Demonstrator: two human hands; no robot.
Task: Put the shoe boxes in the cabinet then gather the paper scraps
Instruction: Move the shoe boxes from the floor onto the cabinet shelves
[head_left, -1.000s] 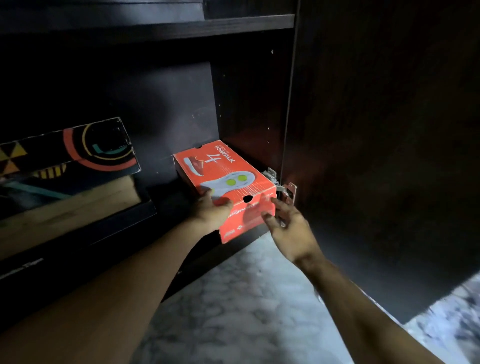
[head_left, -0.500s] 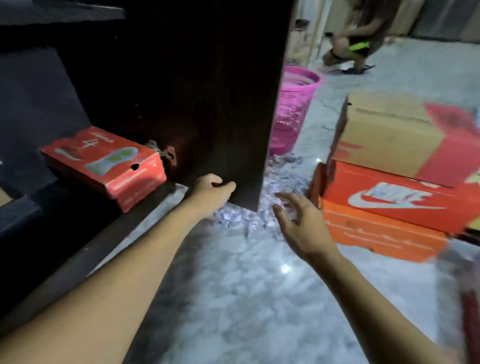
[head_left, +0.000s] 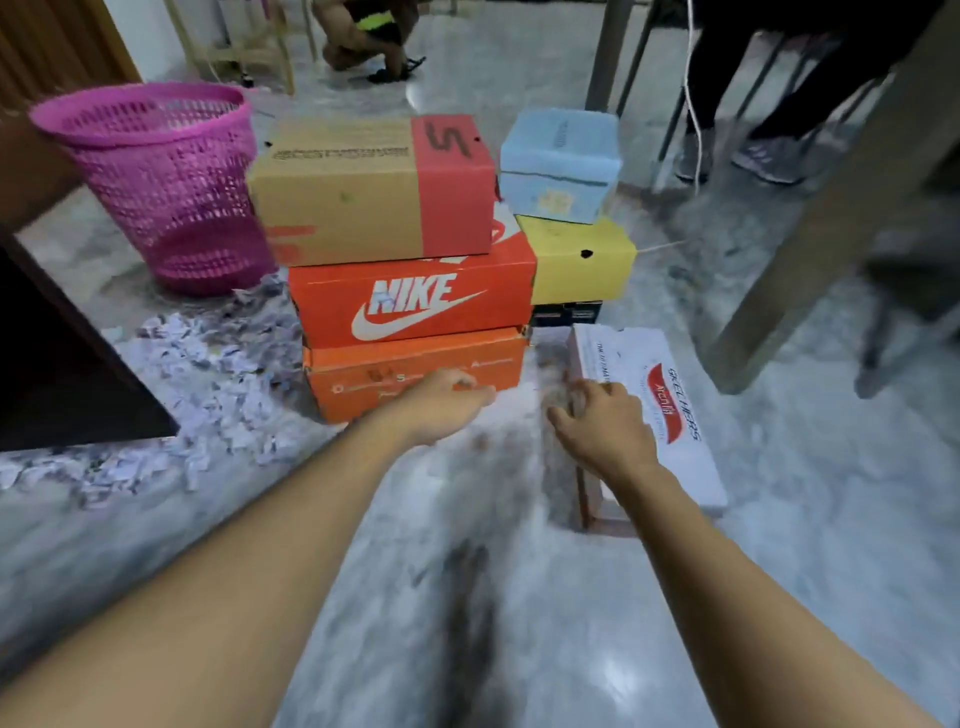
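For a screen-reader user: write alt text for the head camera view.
Two bare hands stretch toward shoe boxes on a marble floor: the left hand by the bottom orange box of a three-high stack, the right hand at a white Skechers box. Paper scraps and a pink basket lie to the left.

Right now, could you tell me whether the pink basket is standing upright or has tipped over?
Upright: the pink basket stands on its base, with its open rim facing up.
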